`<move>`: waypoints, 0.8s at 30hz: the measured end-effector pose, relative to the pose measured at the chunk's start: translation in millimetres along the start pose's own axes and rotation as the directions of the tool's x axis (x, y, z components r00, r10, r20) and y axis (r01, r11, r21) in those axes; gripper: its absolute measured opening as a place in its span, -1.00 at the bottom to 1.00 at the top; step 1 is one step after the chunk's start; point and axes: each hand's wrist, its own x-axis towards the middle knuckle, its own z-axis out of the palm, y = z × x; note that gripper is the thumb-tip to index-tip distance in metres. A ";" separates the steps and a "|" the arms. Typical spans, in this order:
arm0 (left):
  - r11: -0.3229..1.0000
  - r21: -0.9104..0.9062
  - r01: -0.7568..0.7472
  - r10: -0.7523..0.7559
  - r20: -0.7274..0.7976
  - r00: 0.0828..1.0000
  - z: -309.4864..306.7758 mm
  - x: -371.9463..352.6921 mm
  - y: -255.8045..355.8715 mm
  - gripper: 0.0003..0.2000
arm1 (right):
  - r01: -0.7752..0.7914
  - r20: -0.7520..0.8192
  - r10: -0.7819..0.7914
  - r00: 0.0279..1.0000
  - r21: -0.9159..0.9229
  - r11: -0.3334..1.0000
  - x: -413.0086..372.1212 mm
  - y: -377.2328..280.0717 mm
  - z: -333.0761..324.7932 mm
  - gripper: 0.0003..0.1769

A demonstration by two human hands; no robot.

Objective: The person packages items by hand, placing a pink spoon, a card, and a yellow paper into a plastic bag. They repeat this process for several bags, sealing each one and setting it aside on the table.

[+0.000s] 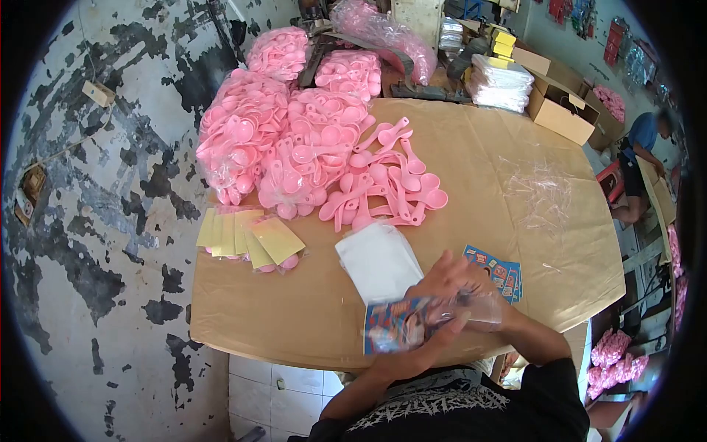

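Note:
A clear plastic bag with a blue printed card [394, 325] in it is held above the table's near edge. My left hand [423, 355] grips it from below, thumb on its front. My right hand [453, 280] is closed at the bag's upper side, its fingers slightly blurred; the bag's clear end lies across that wrist. Just beyond the card lies a stack of white sheets or bags [379, 259]. More blue printed cards [504, 276] lie beside my right forearm, partly covered by it. Loose pink scoops [394, 184] are heaped farther back.
Bags of pink scoops [294, 140] fill the back left of the table [309, 295]. Packets with yellow cards [254, 237] lie at the left edge. Clear plastic [541, 193] lies at right. An open cardboard box [563, 110] stands behind. Another person [641, 147] sits far right.

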 end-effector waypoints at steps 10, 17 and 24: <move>0.867 -0.296 -0.401 0.237 -0.463 0.854 -24.6 -6.5 -10.7 -0.59 | 0.014 -0.154 -0.300 0.941 -0.870 0.493 209.5 14.2 -174.6 -0.72; 0.913 -0.154 -0.378 0.288 -0.412 0.864 -26.7 -8.2 -12.9 -0.55 | 0.241 0.210 -0.171 0.963 -0.951 0.192 316.6 62.0 -164.0 -0.62; 0.909 -0.245 -0.338 0.215 -0.419 0.882 -26.8 -8.3 -12.5 -0.54 | 0.219 0.258 -0.168 0.951 -0.951 -0.218 270.2 36.9 -147.4 -0.66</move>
